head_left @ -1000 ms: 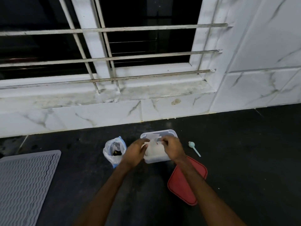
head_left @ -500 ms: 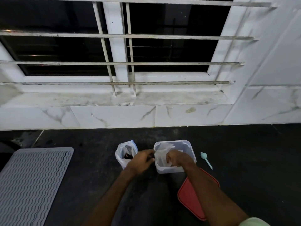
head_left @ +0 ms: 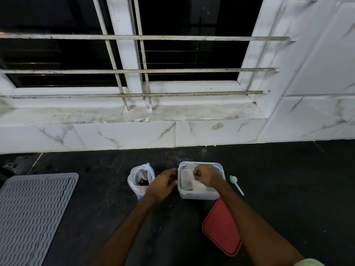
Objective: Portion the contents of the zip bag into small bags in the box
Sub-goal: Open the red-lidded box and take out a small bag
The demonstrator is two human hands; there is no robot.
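Zip bag: lower centre on bench, mouth open, standing upright, likely for scooping. Box: just right of it, open-topped, small bags inside. Left hand: between them, fingers loose, empty. Right hand: in box, pinching small bags, likely separating one.

The dark counter bears a zip bag, box, red lid, spoon and ribbed mat.

Zip bag contents too dark to identify — mat cut off left
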